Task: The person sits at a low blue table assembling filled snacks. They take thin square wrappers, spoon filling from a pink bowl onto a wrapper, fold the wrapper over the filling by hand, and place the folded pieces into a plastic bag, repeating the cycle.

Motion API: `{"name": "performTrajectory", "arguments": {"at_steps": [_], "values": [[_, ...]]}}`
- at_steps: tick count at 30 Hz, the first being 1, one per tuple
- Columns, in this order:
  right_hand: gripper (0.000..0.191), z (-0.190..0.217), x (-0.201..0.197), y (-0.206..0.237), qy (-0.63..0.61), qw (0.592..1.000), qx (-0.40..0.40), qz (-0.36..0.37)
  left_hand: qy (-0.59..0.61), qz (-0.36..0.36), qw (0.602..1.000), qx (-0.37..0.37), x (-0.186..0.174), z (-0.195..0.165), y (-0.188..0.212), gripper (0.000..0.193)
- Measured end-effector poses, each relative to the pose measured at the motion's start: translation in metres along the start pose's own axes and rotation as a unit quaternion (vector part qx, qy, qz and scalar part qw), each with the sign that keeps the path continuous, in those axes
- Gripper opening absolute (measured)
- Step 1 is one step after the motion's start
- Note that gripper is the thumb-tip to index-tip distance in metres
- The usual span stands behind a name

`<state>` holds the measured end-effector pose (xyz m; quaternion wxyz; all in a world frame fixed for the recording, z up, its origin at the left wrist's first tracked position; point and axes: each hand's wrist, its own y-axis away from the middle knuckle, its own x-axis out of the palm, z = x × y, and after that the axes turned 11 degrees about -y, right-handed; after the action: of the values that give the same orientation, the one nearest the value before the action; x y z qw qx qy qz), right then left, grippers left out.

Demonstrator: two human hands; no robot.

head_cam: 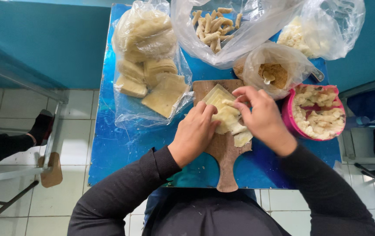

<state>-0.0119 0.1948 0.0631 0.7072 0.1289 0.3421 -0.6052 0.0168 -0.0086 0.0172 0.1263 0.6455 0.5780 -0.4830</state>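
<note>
Left hand (195,131) loosely curled, fingertips pressing pale dough sheets (227,114), right hand (259,114) pinching the sheets' top edge, wooden board (223,153) beneath

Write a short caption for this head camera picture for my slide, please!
Both hands, left hand and right hand, press pale dough squares on a wooden board.

I see a matt, worn wooden board (224,153) on a glossy blue worktop (117,148), crinkled clear plastic bags (240,39), and a smooth pink plastic bowl (289,120).
</note>
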Motion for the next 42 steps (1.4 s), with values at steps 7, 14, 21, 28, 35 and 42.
{"name": "performTrajectory", "arguments": {"at_steps": [7,14,21,28,35,42], "values": [[0.021,0.019,-0.037,-0.053,-0.144,0.977,0.128,0.093,0.001,0.002,1.000,0.007,0.003,0.003,0.001,0.024],[0.034,0.033,-0.057,-0.070,-0.209,0.978,-0.015,-0.020,0.017,-0.014,1.000,0.017,0.001,0.006,0.002,0.018],[0.027,-0.013,-0.068,-0.039,0.228,0.964,-0.136,0.021,0.044,-0.008,0.999,-0.005,0.005,0.007,-0.001,0.014],[0.017,-0.030,-0.071,-0.026,0.123,0.991,-0.042,-0.027,0.045,0.001,0.999,0.000,0.001,0.005,-0.001,0.015],[0.034,0.005,-0.071,0.015,0.236,0.959,-0.145,-0.053,0.004,-0.017,1.000,0.019,-0.001,-0.002,0.001,0.017],[0.020,-0.004,-0.041,0.047,0.136,0.967,-0.126,0.176,0.012,0.046,0.982,0.183,0.002,-0.013,0.008,0.031]]}}
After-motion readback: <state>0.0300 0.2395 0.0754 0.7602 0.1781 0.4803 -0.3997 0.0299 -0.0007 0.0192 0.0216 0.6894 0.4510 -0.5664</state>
